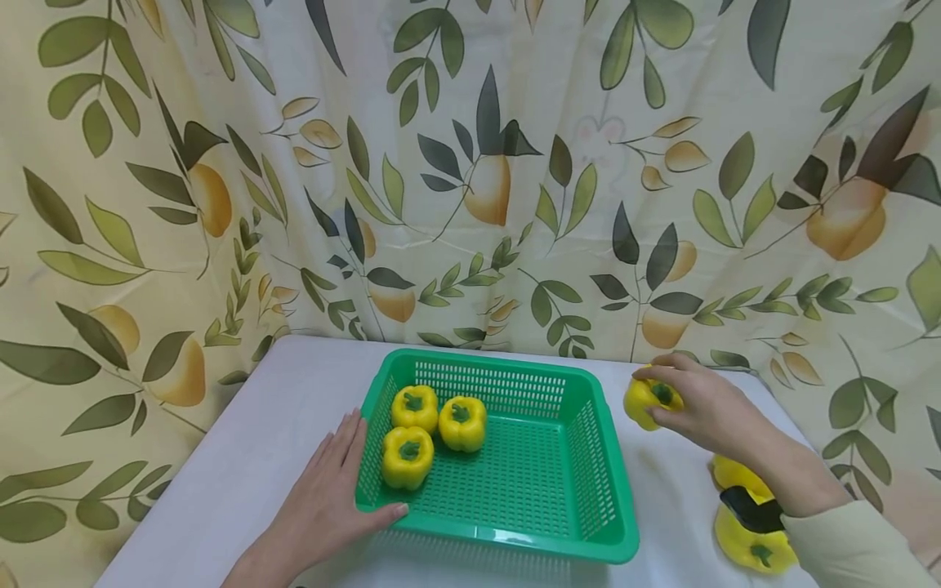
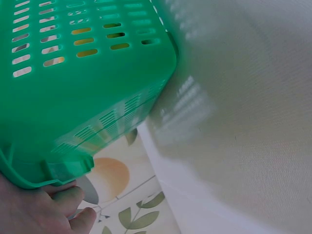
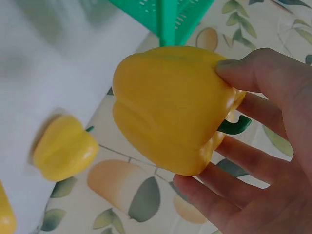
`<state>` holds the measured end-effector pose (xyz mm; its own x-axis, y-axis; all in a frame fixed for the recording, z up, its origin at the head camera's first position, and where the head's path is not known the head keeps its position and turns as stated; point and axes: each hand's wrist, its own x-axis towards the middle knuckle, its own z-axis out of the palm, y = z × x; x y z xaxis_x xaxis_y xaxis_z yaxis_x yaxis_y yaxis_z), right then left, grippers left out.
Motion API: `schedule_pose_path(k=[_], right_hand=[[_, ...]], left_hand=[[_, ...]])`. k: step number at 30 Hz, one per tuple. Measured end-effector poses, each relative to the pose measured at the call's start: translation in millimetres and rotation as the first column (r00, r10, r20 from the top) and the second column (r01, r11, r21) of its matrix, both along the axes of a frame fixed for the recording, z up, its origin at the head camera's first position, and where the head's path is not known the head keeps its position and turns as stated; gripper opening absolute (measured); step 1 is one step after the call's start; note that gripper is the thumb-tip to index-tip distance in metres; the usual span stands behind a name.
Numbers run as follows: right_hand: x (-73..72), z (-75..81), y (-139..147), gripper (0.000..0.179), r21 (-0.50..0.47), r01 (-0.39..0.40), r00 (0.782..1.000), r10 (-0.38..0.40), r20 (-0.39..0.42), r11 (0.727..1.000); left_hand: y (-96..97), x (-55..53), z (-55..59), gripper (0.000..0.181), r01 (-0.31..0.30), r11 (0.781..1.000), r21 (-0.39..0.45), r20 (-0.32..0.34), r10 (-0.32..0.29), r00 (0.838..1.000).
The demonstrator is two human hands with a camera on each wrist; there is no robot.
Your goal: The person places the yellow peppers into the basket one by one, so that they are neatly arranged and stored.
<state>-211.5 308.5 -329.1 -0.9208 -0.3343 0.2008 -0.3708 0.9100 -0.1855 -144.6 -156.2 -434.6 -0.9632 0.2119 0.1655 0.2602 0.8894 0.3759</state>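
Observation:
My right hand (image 1: 709,408) grips a yellow bell pepper (image 1: 641,402) with a green stem, held up to the right of the basket. Close up in the right wrist view, thumb and fingers hold this pepper (image 3: 165,107) around its stem end. A green perforated plastic basket (image 1: 507,536) stands on the table. Against its left front corner rests my left hand (image 1: 323,486), fingers straight along the left side and thumb on the front rim. Three yellow bell peppers (image 1: 462,423) sit upright inside, grouped at the basket's left.
More yellow bell peppers (image 1: 750,543) lie on the table at the right, partly hidden behind the right forearm and its dark wrist strap (image 1: 751,510). A white cloth (image 1: 243,482) covers the table. Behind hangs a curtain (image 1: 559,180) printed with leaves and fruit.

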Motion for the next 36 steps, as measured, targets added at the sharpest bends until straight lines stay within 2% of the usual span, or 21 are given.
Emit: schedule_pose_path(k=[7,16,23,36], right_hand=[[4.6,10.3,-10,0.043,-0.014,-0.042,0.999,0.041,-0.023,0.999],[8.4,15.8,-22,0.042,-0.026,-0.059,0.998,0.058,-0.038,0.998],[12.0,17.3,-35,0.041,-0.020,-0.117,0.991,0.116,-0.067,0.993],[15.1,14.4,-60,0.042,0.000,-0.166,0.982,0.165,-0.088,0.986]], left_hand=[[-1.1,-0.2,0.4,0.122,-0.005,1.000,-0.004,0.017,0.006,1.000],[-0.1,-0.8,1.1,0.121,-0.003,1.000,-0.002,0.014,0.003,1.000],[-0.3,0.5,-0.8,0.120,0.004,1.000,-0.005,-0.002,-0.004,1.000],[0.5,-0.1,0.5,0.122,0.001,1.000,-0.005,0.008,-0.001,1.000]])
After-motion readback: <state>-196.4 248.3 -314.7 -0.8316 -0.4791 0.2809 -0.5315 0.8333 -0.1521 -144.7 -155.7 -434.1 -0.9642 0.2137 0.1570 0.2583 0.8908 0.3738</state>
